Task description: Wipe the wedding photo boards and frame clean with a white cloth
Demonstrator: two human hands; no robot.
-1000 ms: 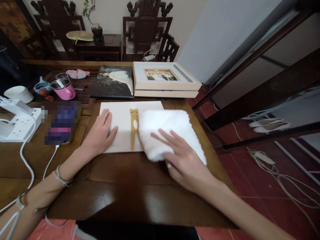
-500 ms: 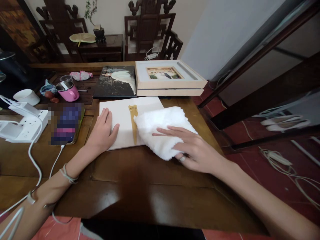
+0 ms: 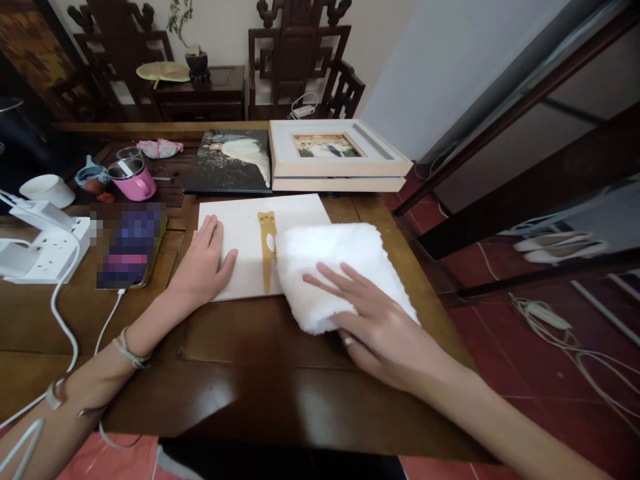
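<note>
My left hand [image 3: 203, 260] lies flat on the left edge of a white panel [image 3: 240, 267], its fingers together and the thumb apart. A tapered gold-coloured piece [image 3: 267, 267] with a pale oval spot stands out on the panel's face. On the panel's right part rests a fluffy white cloth [image 3: 330, 260], which reaches past the panel's edge. My right hand [image 3: 375, 320] has its fingers spread over this cloth, with the thumb side at its near edge, and grips it. A ring shows on that hand. The panel's right side is hidden under the cloth.
Behind the panel lie a dark picture [image 3: 233, 160] and stacked pale frames [image 3: 340, 167]. To the left are a phone [image 3: 133, 247] on a cable, a power strip [image 3: 53, 253], a pink mug [image 3: 133, 180] and a white cup [image 3: 49, 192]. The wooden table [image 3: 240, 400] ends at the right.
My right hand and the cloth have shifted right and toward me, and the cloth lies flatter. More of the gold piece shows. My left hand stays on the panel.
</note>
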